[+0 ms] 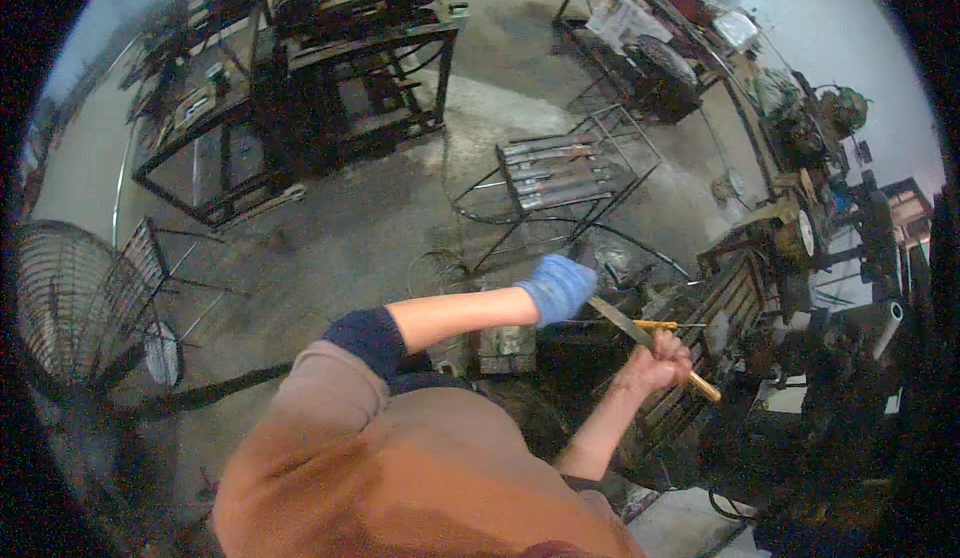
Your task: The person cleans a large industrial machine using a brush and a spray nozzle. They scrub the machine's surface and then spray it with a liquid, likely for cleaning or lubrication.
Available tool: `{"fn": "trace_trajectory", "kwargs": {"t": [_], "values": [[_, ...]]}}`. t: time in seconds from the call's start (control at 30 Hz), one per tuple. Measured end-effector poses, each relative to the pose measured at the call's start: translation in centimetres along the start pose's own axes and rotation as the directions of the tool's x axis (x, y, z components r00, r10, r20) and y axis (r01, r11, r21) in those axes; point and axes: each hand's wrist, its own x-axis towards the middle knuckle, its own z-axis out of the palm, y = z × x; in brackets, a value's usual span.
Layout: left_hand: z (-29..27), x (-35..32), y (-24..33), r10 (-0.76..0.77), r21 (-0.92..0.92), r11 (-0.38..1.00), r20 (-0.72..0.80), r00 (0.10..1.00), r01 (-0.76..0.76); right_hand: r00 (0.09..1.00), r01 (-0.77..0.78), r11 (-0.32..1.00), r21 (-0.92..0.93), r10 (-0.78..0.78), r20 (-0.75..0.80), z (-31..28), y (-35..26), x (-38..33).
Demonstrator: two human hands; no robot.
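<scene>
Here, one long flat metal file (622, 322) with a yellow wooden handle (702, 386), held in both hands over a dark, cluttered table (740, 298) at the right of the scene.

Position: the file lies just right of centre, between the two hands and above the near edge of the table.

Long axis: a slant, running from far-left to near-right. The blade tip points up and left, under the gloved hand; the handle end points down and right, sticking out past the bare fist.

Left hand (558, 288): wears a blue glove, arm stretched across from the left, grip closed over the tip end of the blade.

Right hand (660, 360): bare, grip clenched in a fist round the file where blade meets handle. A second thin yellow-handled tool (658, 326) lies just beyond this fist; whether the hand touches it cannot be told.

Surroundings: a metal block (507, 348) on the floor just left of the hands; a wire rack (560, 173) carrying several flat metal bars farther off; a heavy dark machine frame (330, 88) at far left; a round wire fan guard (70, 308) at the near left edge; a grey concrete floor (350, 228) throughout.
</scene>
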Motion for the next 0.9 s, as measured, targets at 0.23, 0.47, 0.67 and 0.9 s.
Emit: {"fn": "trace_trajectory", "kwargs": {"t": [0.23, 0.47, 0.67, 0.9], "values": [[0.1, 0.6, -4.2, -0.011, 0.07, 0.997, -0.07, 0.997, 0.016, 0.994, -0.07, 0.995, 0.071, 0.063, 0.084, 1.1, 3.8, 0.5], [-1.6, 7.1, -12.8, 0.054, 0.135, 0.99, -0.075, 0.996, -0.044, 0.997, -0.074, 0.988, 0.133, 0.071, 0.032, 4.7, 12.1, 6.5], [-14.7, 28.9, -26.3, 0.24, 0.319, 0.935, -0.248, 0.939, -0.155, 0.983, 0.179, 0.981, 0.081, -0.182, 0.032, 20.7, 24.9, 27.3], [-28.0, 51.5, -46.0, -0.138, 0.221, 0.964, -0.071, 0.988, 0.151, 0.922, 0.327, 0.93, -0.169, -0.275, 0.273, 32.8, 34.7, 42.6]]}}
